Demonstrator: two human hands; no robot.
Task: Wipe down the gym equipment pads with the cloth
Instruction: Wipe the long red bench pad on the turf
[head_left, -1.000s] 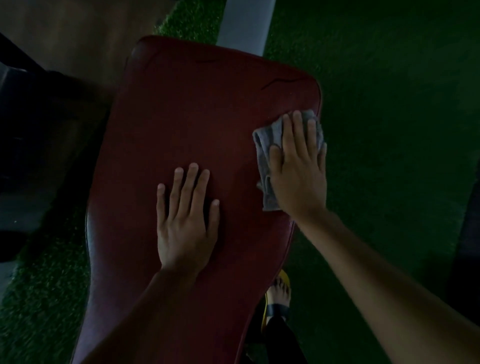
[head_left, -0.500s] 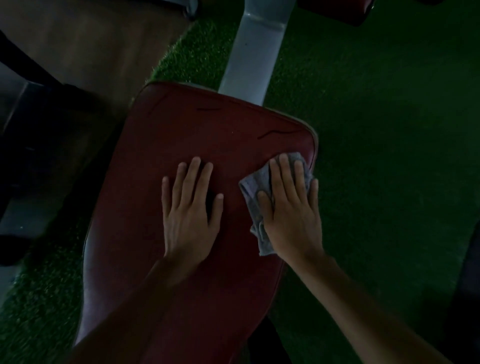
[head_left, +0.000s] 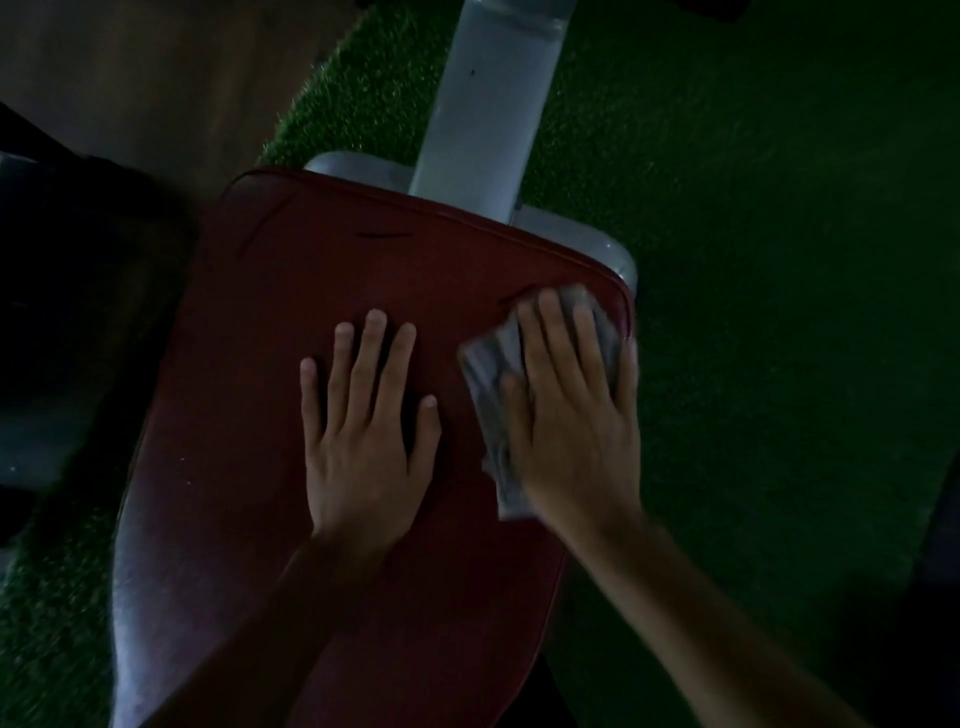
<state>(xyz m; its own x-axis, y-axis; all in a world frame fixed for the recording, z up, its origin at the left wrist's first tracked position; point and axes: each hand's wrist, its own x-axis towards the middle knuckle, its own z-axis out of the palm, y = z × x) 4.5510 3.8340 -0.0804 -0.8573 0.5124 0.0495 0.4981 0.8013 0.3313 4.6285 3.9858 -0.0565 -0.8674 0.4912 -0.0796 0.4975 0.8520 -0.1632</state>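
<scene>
Dim turf (head_left: 753, 260) surrounds the red pad (head_left: 249, 415). Your left hand (head_left: 363, 441) lies flat; your right hand (head_left: 576, 431) presses the cloth (head_left: 488, 374) flat at its far corner, wiping seemingly unfinished.

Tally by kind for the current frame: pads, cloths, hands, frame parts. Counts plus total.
red pad: 1
grey cloth: 1
hands: 2 (left hand flat on the pad, right hand pressing the cloth)
grey metal post: 1
Total: 5
</scene>
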